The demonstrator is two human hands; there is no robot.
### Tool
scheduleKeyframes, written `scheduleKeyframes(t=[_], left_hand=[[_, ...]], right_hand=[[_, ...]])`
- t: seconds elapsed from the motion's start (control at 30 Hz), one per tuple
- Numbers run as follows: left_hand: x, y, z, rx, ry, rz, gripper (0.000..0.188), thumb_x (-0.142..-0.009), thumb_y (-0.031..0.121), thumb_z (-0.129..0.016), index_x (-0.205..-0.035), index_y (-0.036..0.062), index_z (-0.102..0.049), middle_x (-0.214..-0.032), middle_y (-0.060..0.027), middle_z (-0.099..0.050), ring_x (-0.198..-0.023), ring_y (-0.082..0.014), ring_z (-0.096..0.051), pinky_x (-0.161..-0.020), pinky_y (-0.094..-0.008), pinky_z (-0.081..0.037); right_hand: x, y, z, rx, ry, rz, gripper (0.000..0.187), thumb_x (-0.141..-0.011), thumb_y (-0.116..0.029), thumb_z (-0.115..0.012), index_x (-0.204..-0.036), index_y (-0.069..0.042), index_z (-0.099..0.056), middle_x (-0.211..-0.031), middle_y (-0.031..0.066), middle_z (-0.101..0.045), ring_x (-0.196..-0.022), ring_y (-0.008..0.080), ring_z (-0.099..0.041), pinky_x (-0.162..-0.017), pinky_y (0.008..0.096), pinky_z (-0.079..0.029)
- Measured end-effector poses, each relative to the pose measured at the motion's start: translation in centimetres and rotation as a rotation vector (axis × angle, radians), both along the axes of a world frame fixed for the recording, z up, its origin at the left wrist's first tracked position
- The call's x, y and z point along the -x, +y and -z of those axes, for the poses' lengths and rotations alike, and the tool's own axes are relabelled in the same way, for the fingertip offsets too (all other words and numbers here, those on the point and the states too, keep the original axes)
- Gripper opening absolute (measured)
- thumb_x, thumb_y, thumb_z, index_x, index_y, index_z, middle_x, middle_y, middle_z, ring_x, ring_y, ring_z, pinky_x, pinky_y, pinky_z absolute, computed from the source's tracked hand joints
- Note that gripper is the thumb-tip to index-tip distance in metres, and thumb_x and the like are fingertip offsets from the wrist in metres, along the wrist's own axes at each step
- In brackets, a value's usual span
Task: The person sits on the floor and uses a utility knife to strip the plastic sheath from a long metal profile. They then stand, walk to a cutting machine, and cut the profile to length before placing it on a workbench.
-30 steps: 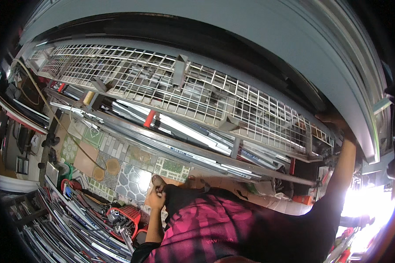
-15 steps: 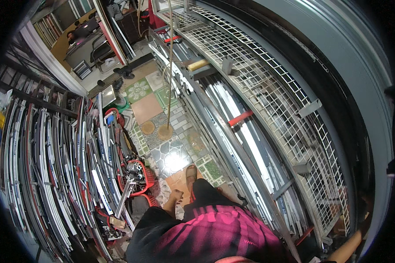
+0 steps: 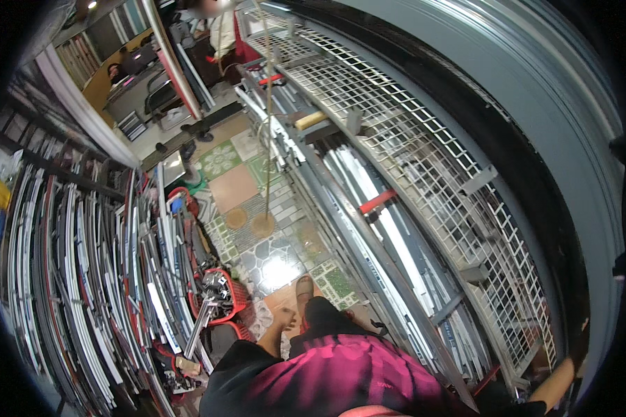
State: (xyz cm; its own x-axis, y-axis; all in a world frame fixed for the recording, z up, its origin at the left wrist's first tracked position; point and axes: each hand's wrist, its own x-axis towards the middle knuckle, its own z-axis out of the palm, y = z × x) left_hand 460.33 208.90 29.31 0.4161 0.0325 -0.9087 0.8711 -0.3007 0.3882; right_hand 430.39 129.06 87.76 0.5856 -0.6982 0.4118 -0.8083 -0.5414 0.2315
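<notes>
My left hand hangs low over the tiled floor, beside my dark trouser leg. Its fingers are loosely spread and nothing shows in them. The red plastic basket full of small metal parts is the nearest thing to it, just to the left. At the lower right, my right forearm reaches outward beside the end of the white wire-mesh shelf. The fingers of that hand are lost in the dark rim, so what it touches, if anything, is hidden. My sandalled foot is on the floor ahead.
Long metal profiles stand packed along the left. More long bars lie in a rack on the right, under the mesh. A thin cord hangs over the patterned tile walkway. Beyond a doorway are a desk and a seated person.
The view has shifted slightly, with the floor and racks lower in the picture. My left hand's fingers have loosened. A blurred, light-clothed figure now shows at the top.
</notes>
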Motion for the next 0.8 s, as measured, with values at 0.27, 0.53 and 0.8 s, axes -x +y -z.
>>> scheduleKeyframes(t=[0.27,0.53,0.8], left_hand=[[1.9,1.7,0.2,-0.053,0.078,-0.024,0.04,-0.101,0.031,-0.062,-0.135,0.0094,-0.06,-0.113,-0.0201,-0.077,-0.082,-0.0357,-0.074,-0.067,-0.0507,-0.059],[2.8,1.1,0.3,0.126,0.143,-0.183,0.024,-0.1,0.027,-0.061,-0.115,0.0095,-0.067,-0.096,-0.0147,-0.072,-0.081,-0.0342,-0.068,-0.069,-0.0497,-0.057],[4.8,3.9,-0.5,0.053,0.13,-0.149,0.024,-0.099,0.026,-0.061,-0.115,0.0095,-0.068,-0.096,-0.0147,-0.072,-0.081,-0.0344,-0.069,-0.069,-0.0501,-0.057]], right_hand=[[0.4,-0.2,0.0,0.041,0.008,0.016,0.016,-0.1,-0.014,-0.057,-0.102,-0.002,-0.066,-0.102,0.0198,-0.073,-0.09,0.0291,-0.07,-0.078,0.0418,-0.053],[2.9,9.4,0.7,0.196,0.232,0.29,0.02,-0.103,-0.008,-0.052,-0.093,-0.002,-0.069,-0.094,0.0186,-0.075,-0.081,0.0282,-0.072,-0.071,0.0416,-0.054],[-1.4,10.8,-0.3,0.054,-0.293,0.038,0.032,-0.108,-0.017,-0.049,-0.115,-0.003,-0.077,-0.103,0.0284,-0.077,-0.087,0.0383,-0.078,-0.076,0.0537,-0.06]])
